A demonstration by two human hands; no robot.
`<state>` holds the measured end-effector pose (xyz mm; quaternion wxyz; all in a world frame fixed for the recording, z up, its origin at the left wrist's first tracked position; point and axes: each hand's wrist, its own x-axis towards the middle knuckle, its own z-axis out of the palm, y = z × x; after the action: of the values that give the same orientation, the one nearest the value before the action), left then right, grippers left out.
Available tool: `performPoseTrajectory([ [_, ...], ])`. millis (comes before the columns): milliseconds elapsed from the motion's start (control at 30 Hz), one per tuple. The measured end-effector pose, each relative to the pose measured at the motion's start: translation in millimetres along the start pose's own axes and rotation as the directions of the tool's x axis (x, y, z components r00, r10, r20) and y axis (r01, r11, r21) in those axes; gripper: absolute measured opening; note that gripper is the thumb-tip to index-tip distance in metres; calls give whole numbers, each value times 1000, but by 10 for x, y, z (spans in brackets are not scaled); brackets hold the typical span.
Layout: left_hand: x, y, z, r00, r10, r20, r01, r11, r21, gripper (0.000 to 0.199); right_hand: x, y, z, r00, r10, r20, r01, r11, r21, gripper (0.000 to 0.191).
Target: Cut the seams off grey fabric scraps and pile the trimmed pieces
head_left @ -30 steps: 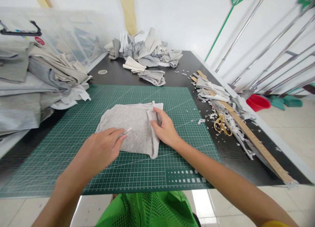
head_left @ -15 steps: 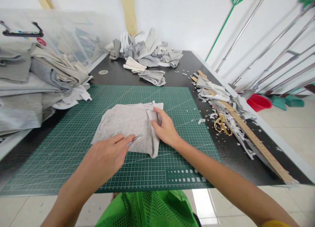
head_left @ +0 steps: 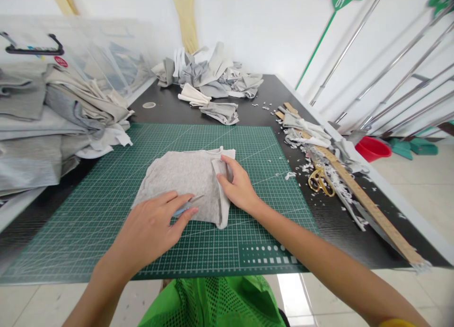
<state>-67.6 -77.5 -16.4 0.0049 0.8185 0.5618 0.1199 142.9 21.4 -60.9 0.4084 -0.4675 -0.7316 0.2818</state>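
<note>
A light grey piece of knit fabric [head_left: 184, 171] lies on the green cutting mat [head_left: 248, 140], its right edge folded over. My right hand [head_left: 238, 182] pinches that folded edge between thumb and fingers. Over the lower left of the fabric, my left hand [head_left: 156, 223] holds small blue-handled thread snips [head_left: 181, 208] between thumb and index finger. Their thin metal tips point right, above the fabric and short of the fold. The palm hides part of the handle.
Grey fabric pieces [head_left: 31, 133] are piled at left before a clear plastic bin [head_left: 95, 48]. More scraps [head_left: 216, 74] lie at the back. At right are gold-handled scissors [head_left: 321, 181], a wooden ruler [head_left: 369, 201] and white trimmings [head_left: 291, 174].
My left thumb has come away from the index finger and lower, showing more of the blue handle. The fabric and my right hand have stayed in place.
</note>
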Motion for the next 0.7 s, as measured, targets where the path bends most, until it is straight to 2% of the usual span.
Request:
performPoseTrajectory([
  [233, -24, -137, 80, 998, 23, -62, -30, 995, -100, 29, -6, 4, -2, 1000, -5, 1, 5, 1000, 9, 48],
  [333, -35, -166, 100, 998, 48, -31, -51, 993, -111, 30, -6, 7, -1, 1000, -8, 1, 8, 1000, 15, 48],
  [467, -43, -175, 96, 999, 43, 19, -42, 998, -38, 35, -7, -2, -4, 1000, 3, 6, -3, 1000, 8, 48],
  [700, -54, -150, 50, 998, 65, 2, -65, 996, -61, 33, -3, -1, -1, 1000, 6, 7, -6, 1000, 5, 49],
])
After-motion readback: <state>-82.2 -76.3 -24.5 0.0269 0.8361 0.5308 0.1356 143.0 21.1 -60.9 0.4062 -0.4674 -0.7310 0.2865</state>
